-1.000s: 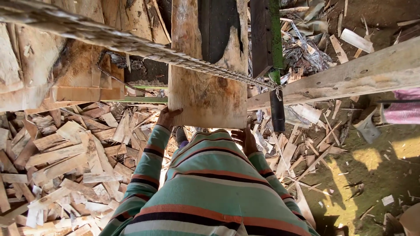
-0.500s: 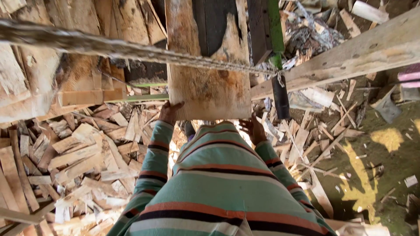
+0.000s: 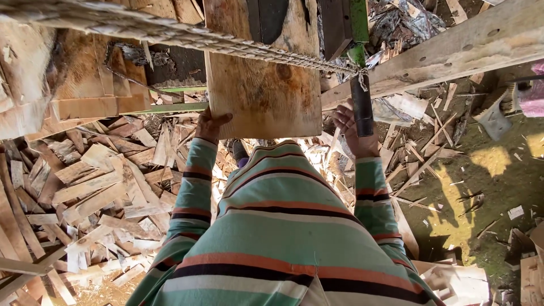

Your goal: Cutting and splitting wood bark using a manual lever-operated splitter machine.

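Between both hands: plank (image 3: 266, 85) lengthwise ahead

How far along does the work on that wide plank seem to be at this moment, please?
Done, apparently: offcuts already litter the ground, and flat pieces are stacked to the left. In hand: the wide plank stands on end, the left hand taking grip on its lower left corner, the right hand at its right side, by a dark bar. Left: the plank looks whole; I cannot tell how much remains.
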